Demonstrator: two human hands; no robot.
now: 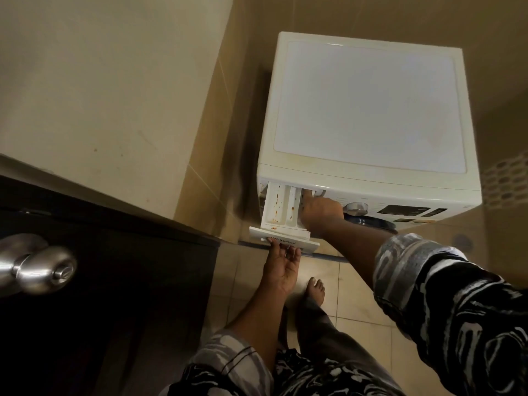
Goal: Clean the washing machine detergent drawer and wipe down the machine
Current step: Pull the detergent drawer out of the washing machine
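Note:
A white front-loading washing machine (368,110) stands against the tiled wall. Its detergent drawer (278,208) is pulled far out at the machine's left front, showing brown stains in its compartments. My left hand (281,265) is palm up under the drawer's front panel, fingers curled up onto the panel's lower edge. My right hand (321,208) reaches into the back right of the drawer, fingers pushed into the rear compartment; its fingertips are hidden.
A dark door (100,281) with a metal knob (37,270) stands open at the left, close to the drawer. The control dial (357,208) and display lie right of my right hand. My bare foot (314,290) rests on the tiled floor below.

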